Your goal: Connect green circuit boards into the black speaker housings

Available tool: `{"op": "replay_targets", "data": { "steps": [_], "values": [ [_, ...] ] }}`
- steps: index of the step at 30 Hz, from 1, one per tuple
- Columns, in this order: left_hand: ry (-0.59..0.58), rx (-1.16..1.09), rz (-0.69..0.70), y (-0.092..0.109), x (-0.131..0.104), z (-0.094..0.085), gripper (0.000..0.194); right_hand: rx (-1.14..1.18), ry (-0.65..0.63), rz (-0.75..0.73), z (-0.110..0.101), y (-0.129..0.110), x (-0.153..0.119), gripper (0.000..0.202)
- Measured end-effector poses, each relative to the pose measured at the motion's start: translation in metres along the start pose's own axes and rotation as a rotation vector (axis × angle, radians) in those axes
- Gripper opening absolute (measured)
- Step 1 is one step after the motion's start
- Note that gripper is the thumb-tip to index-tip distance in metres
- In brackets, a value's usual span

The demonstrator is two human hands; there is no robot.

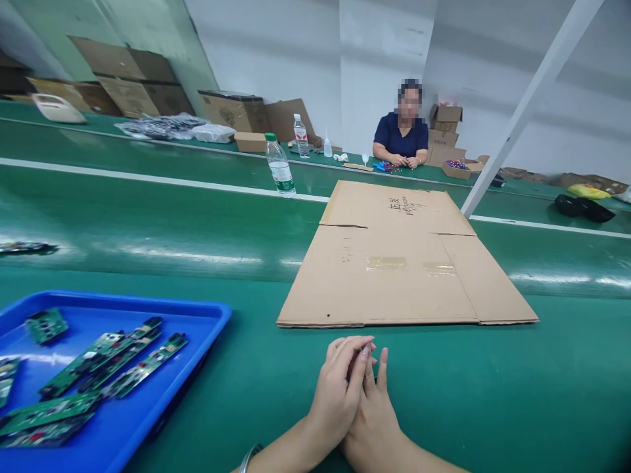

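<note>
My left hand (335, 387) and my right hand (377, 410) meet above the green tabletop, just in front of a flattened cardboard box (394, 289). The left fingers bend over the right ones and the two hands touch. A small dark spot shows between the fingers, but what they hold, if anything, is hidden. A bracelet (250, 458) circles my left wrist. To the left, a blue tray (197, 309) carries several green circuit boards (148, 364), some lying over one another.
Behind the cardboard stands a slanting white post (532, 108). A green-capped water bottle (280, 167) is beyond the table. More circuit boards (27, 248) lie at the far left. A co-worker (400, 135) sits at the far bench, near cardboard boxes (236, 110) and another bottle (300, 136).
</note>
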State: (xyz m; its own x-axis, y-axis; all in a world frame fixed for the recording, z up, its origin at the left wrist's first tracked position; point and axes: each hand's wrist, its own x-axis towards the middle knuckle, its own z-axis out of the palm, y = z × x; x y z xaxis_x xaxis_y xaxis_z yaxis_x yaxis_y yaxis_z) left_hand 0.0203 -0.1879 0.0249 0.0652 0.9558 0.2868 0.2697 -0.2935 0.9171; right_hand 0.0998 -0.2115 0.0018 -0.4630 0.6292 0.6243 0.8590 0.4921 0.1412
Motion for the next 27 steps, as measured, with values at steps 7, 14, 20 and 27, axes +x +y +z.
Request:
{"op": "replay_targets", "data": {
  "steps": [7, 14, 20, 27],
  "values": [
    [-0.019, -0.145, -0.092, 0.001, 0.0015, 0.0014, 0.025, 0.005, -0.009, -0.029, 0.0008, 0.0032, -0.003, 0.049],
    [-0.017, -0.241, -0.221, -0.0029, 0.0024, 0.003, 0.025, 0.059, -0.023, -0.039, 0.002, 0.0054, -0.0047, 0.053],
    [-0.009, -0.238, -0.237, 0.0003, 0.003, 0.0027, 0.024, 0.022, -0.055, -0.051, 0.0004, 0.0063, -0.0026, 0.051],
    [-0.003, -0.227, -0.193, 0.0007, 0.003, 0.0029, 0.022, 0.033, -0.051, -0.034, -0.0028, 0.0051, -0.0006, 0.046]
  ]
}}
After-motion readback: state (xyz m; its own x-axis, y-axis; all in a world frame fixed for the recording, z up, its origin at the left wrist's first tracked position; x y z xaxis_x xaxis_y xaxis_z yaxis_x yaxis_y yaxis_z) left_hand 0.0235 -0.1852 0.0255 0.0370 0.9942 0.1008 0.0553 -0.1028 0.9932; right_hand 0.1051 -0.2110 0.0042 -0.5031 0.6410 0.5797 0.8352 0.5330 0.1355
